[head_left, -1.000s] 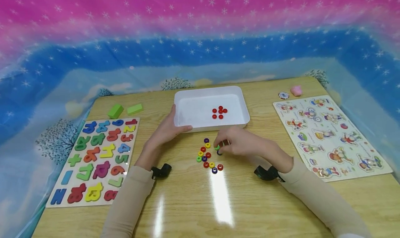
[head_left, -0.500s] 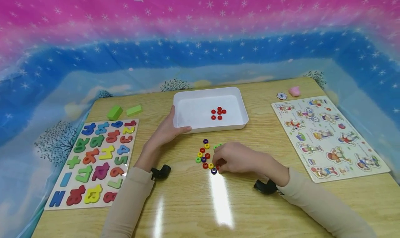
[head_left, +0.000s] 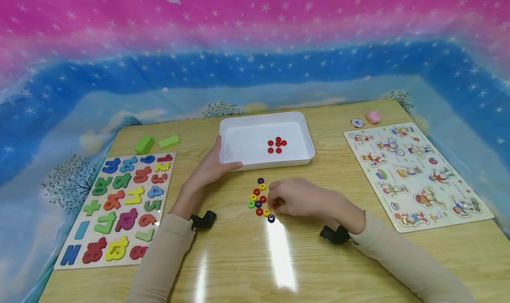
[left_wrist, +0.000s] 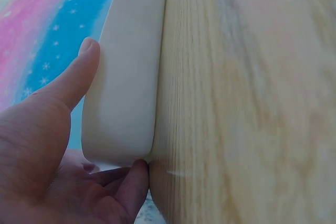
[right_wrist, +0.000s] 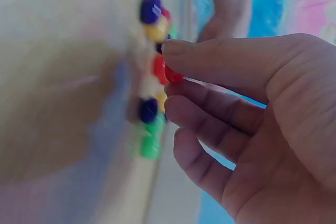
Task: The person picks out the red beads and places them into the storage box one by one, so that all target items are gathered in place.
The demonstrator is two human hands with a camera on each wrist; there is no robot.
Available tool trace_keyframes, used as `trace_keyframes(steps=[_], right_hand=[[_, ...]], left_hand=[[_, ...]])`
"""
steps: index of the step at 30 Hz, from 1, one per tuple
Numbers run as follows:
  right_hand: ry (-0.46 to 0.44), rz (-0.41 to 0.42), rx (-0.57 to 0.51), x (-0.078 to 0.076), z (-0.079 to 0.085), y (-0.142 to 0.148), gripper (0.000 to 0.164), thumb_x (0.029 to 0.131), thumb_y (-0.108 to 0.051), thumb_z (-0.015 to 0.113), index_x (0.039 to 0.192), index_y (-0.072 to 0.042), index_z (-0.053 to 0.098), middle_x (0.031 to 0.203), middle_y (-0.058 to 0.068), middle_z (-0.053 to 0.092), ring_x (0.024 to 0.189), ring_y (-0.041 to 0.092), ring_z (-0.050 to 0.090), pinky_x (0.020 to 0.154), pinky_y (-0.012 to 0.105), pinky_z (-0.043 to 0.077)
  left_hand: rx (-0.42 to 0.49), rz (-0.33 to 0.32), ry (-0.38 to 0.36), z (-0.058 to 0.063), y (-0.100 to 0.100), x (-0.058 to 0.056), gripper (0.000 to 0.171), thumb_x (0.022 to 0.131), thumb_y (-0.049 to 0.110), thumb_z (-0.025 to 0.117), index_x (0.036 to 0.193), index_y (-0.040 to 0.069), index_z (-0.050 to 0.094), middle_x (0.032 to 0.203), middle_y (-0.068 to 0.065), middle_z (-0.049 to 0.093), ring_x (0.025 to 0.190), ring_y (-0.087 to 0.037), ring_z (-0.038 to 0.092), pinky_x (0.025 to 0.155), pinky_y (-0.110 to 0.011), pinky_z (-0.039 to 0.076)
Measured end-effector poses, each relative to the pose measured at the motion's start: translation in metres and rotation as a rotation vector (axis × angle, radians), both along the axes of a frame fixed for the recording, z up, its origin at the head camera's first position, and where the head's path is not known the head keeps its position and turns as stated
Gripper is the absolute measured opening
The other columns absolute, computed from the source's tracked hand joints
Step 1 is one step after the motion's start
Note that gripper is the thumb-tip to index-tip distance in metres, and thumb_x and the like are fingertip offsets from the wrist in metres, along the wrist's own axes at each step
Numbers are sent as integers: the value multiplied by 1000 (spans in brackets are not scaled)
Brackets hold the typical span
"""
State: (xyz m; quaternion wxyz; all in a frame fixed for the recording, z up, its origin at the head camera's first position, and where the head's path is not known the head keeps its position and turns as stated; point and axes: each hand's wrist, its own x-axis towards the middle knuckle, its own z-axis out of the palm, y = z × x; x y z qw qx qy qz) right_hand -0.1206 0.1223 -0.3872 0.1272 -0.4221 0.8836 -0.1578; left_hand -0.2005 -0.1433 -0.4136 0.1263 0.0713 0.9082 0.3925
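Red bead [right_wrist: 174, 76] pinched in right hand [head_left: 298, 197], left hand [head_left: 210, 164] gripping white tray [head_left: 244, 140]

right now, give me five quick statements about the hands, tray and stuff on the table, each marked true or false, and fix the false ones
1. The right hand pinches a red bead. True.
2. The left hand touches the tray. True.
3. Everything in the tray is green. False: the six beads in it are red.
4. The number board lies to the left of the tray. True.
5. The tray holds two green blocks. False: the blocks lie on the table.
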Motion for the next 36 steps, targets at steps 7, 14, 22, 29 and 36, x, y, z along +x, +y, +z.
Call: trace_keyframes(steps=[7,14,22,29,36], right_hand=[[16,-105,-91,-24,20,7,16,79,-10,68,91,-20,71,84,-12,60,70,7,50,63,22,44],[108,-244,-154,-58,25,17,14,80,-12,70,93,-16,72,92,-6,65,78,11,57,69,26,46],[103,-379,-156,-90,11,29,16,81,-14,69,97,-15,72,93,-1,66,82,16,58,72,32,47],[79,-465,-119,-108,-8,26,17,82,-14,67,97,-14,72,96,1,66,83,17,55,74,33,45],[102,-485,-69,-117,-18,21,21,82,-16,66,101,-13,71,100,2,67,87,17,58,76,34,47]], left_hand=[[-18,4,-6,1,-3,1,122,68,69,65,148,21,-14,157,-6,8,143,-27,17,112,-49,26],[-5,6,-1,0,-1,1,116,74,55,69,148,21,-14,157,-7,8,143,-28,17,112,-50,25],[3,15,-8,0,1,1,117,73,58,69,148,22,-12,158,-6,8,144,-26,16,113,-49,24],[3,15,-24,0,1,1,118,71,60,68,148,23,-13,157,-6,8,144,-26,16,112,-49,24],[22,18,-15,0,1,0,116,73,57,69,148,23,-12,157,-6,9,143,-26,16,112,-49,24]])
